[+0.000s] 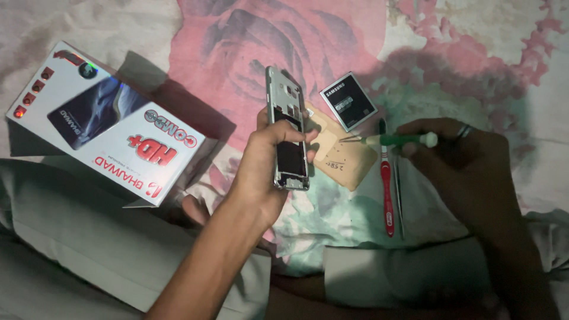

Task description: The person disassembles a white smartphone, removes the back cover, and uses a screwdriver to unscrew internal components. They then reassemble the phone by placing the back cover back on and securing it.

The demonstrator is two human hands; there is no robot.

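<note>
Gripping an opened phone (288, 133) by its long edges, my left hand (261, 172) has the thumb on the near side and the fingers wrapped round the far side, the forearm coming up from the lower middle of the view and the wrist bent slightly back. I see the phone held clear above the bedsheet (249, 41), its long axis running almost straight away from me, top end pointing away and leaning a little to the left, the bare inner frame with the dark battery bay turned toward the camera. My right hand (468, 163) sits well to the right, in shadow, closed round the end of a green-handled screwdriver (394, 140); that tool lies nearly level, its white cap at the hand and its thin metal tip pointing left toward the phone, stopping just short of it over a tan back cover (341, 155) that lies on the sheet. A ring shows on one finger of that hand. Beyond the cover a black battery (348, 101) rests flat on the sheet. A red toothbrush (387, 189) and thin tweezers (399, 195) lie side by side below the screwdriver, pointing away from me. Off to the left a white box (106, 124) sits tilted against the fabric.
</note>
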